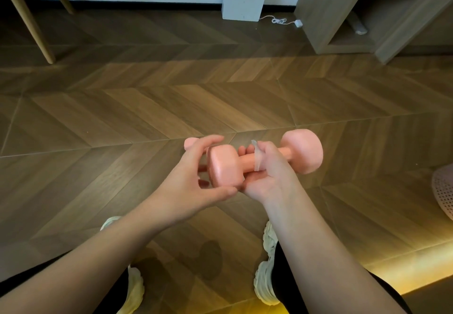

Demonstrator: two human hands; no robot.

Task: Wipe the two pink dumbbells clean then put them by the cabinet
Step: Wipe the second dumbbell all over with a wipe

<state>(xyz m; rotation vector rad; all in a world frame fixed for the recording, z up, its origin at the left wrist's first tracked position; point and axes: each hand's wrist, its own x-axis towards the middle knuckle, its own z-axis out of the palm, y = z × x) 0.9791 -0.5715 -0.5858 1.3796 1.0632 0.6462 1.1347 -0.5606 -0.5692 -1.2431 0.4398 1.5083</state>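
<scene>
Head view: right hand [267, 174] gripped the pink dumbbell [304, 152] by its handle, left hand [188, 179] clasped its near head; placement by the cabinet [326, 7], well apart, remained undone.

- One wide-angle view, worn on the person's head, looks forward and steeply down from above and behind the pink dumbbell [245, 162].
- It is near: the dumbbell sits just below frame centre, with the forearms entering from the bottom edge.
- Beneath the dumbbell, the person's shoes [267, 264] show.
- Well beyond the dumbbell, the view reaches a white box [242, 0] and, to the right, the cabinet [326, 12].
</scene>
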